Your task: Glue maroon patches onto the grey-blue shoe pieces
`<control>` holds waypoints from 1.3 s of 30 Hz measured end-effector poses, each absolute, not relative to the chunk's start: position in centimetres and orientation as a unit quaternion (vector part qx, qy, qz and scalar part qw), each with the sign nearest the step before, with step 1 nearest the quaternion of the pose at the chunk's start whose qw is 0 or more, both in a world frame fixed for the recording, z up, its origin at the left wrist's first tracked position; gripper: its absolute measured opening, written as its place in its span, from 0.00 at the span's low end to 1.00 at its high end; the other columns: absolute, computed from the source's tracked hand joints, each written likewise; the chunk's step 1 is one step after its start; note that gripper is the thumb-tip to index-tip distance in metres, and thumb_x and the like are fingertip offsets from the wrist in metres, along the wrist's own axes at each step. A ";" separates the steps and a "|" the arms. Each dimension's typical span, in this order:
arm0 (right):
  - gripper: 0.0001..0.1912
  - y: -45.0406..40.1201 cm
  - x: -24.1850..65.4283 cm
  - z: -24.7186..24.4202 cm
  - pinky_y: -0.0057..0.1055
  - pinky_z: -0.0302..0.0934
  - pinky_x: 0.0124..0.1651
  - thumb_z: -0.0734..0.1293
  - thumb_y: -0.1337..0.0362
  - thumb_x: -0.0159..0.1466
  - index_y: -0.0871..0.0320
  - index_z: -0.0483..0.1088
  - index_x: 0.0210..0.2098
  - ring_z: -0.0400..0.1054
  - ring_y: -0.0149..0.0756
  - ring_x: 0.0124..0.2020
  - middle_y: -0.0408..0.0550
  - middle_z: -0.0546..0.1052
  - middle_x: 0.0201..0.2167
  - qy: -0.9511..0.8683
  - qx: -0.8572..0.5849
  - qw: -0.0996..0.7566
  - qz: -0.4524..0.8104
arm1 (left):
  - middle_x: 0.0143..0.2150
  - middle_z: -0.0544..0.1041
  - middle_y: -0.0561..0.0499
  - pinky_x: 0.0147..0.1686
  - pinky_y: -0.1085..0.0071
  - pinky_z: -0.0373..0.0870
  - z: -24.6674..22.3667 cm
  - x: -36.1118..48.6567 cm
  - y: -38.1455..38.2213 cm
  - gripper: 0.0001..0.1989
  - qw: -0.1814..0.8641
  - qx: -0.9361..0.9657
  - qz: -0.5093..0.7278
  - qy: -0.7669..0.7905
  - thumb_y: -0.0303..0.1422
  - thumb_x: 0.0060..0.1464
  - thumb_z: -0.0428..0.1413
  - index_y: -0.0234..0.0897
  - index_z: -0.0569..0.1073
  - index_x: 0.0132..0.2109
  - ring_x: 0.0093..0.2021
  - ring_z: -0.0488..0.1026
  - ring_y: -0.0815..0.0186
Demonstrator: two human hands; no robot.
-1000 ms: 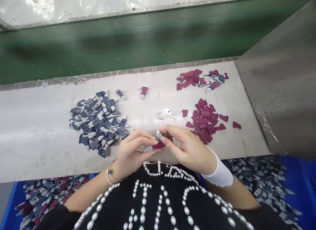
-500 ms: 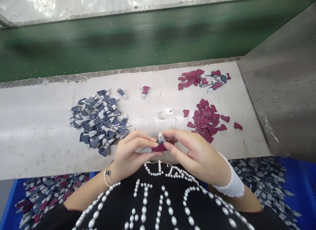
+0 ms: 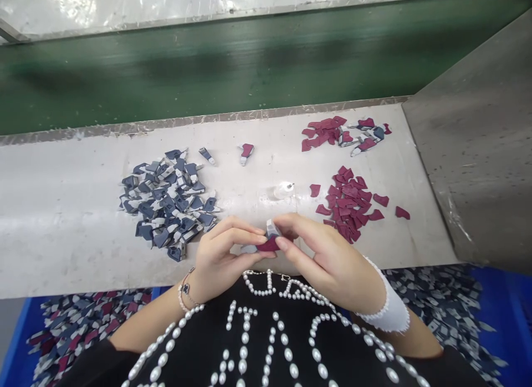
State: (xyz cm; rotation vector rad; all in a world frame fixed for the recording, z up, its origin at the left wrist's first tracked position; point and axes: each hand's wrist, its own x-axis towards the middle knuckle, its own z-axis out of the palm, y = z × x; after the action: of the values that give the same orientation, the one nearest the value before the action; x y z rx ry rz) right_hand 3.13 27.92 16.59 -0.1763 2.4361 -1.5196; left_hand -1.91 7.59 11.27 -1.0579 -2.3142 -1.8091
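Note:
My left hand (image 3: 224,251) and my right hand (image 3: 326,259) meet over the front of the pale metal shelf (image 3: 62,232). Both pinch a small maroon-and-grey piece (image 3: 268,244) between finger and thumb, and its pale tip stands upward. A heap of navy-and-grey pieces (image 3: 168,207) lies beyond my left hand. Loose maroon patches (image 3: 347,201) lie beyond my right hand, with a mixed maroon-and-grey cluster (image 3: 344,133) farther back. Two single assembled pieces (image 3: 246,153) (image 3: 206,156) lie near the shelf's back edge. A small translucent bottle (image 3: 282,191) stands just ahead of my hands.
A moving green conveyor belt (image 3: 208,76) runs behind the shelf, and a steel side panel (image 3: 469,132) rises at the right. Below the shelf, blue crates (image 3: 505,298) hold many loose pieces on both sides of my body.
My right hand has shifted slightly down and to the right, and its fingers have closed in on the held piece. The view has drifted slightly; the piles have not moved.

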 end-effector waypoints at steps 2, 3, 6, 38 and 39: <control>0.09 27.9 3.2 16.4 0.34 0.66 0.40 0.60 0.65 0.72 0.55 0.65 0.52 0.72 0.37 0.39 0.48 0.77 0.41 0.834 -0.077 0.138 -0.528 | 0.38 0.80 0.50 0.37 0.68 0.80 11.1 -1.9 7.6 0.14 -0.001 -0.317 -0.595 -0.739 0.26 0.49 0.69 0.40 0.77 0.42 0.38 0.78 0.65; 0.10 27.9 3.3 16.3 0.34 0.66 0.40 0.60 0.66 0.72 0.55 0.65 0.52 0.72 0.37 0.39 0.47 0.77 0.41 0.836 -0.083 0.137 -0.525 | 0.38 0.79 0.51 0.37 0.68 0.80 11.1 -1.9 7.7 0.13 -0.012 -0.307 -0.601 -0.738 0.26 0.49 0.69 0.40 0.76 0.42 0.39 0.78 0.65; 0.11 27.8 3.4 15.9 0.35 0.66 0.44 0.59 0.70 0.72 0.56 0.65 0.53 0.72 0.38 0.41 0.48 0.77 0.42 0.858 -0.086 0.109 -0.494 | 0.41 0.79 0.49 0.41 0.67 0.81 11.3 -1.7 7.8 0.15 -0.073 -0.261 -0.605 -0.749 0.26 0.52 0.67 0.40 0.75 0.46 0.41 0.79 0.64; 0.14 27.0 2.1 13.4 0.46 0.67 0.50 0.58 0.69 0.72 0.55 0.68 0.54 0.70 0.45 0.48 0.51 0.76 0.46 0.873 -0.102 0.155 -0.451 | 0.28 0.79 0.53 0.31 0.72 0.74 11.3 -5.5 7.7 0.11 -0.354 -0.168 -0.493 -0.777 0.37 0.49 0.67 0.35 0.76 0.31 0.30 0.77 0.66; 0.14 27.5 2.0 13.4 0.46 0.67 0.52 0.60 0.66 0.72 0.54 0.66 0.56 0.71 0.44 0.49 0.51 0.76 0.48 0.871 -0.088 0.158 -0.456 | 0.28 0.80 0.52 0.31 0.71 0.75 11.0 -6.6 7.6 0.11 -0.360 -0.169 -0.482 -0.781 0.37 0.47 0.68 0.35 0.76 0.32 0.30 0.78 0.64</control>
State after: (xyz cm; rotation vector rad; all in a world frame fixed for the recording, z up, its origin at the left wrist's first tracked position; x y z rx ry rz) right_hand 1.96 27.54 13.44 -0.2509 2.4910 -1.3051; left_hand -6.59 7.57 10.95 -0.7038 -3.2463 -2.0028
